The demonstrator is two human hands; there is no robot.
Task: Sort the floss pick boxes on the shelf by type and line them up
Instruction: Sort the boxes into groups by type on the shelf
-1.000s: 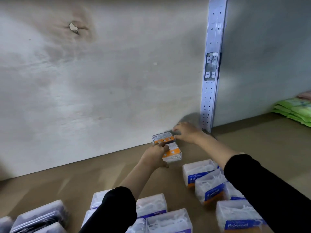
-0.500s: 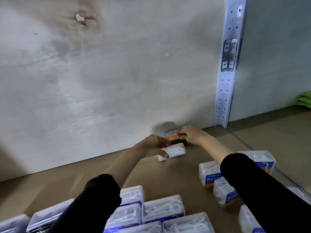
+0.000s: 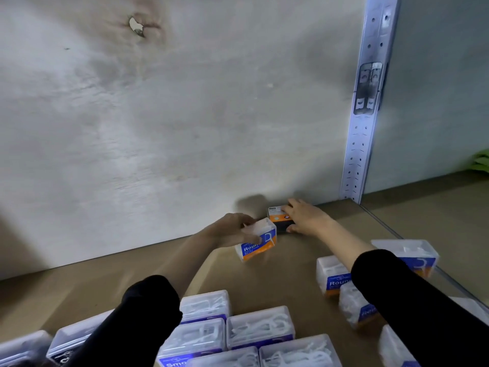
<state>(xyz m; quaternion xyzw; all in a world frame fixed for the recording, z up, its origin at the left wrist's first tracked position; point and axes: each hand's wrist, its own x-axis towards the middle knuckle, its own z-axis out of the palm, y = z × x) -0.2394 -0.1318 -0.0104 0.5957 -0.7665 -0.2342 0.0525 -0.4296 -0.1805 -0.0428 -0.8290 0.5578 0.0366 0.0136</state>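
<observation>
Left hand (image 3: 230, 230) fingers curled around orange-labelled floss pick box (image 3: 258, 243); right hand (image 3: 304, 217) fingers spread flat on rear orange box (image 3: 276, 214) against back wall (image 3: 185, 128).

Rough count on the shelf (image 3: 291, 276) — two orange-label boxes (image 3: 258, 245) at the back by two hands (image 3: 230, 230), roughly four more right, six-ish purple-label boxes (image 3: 260, 327) up front.
</observation>
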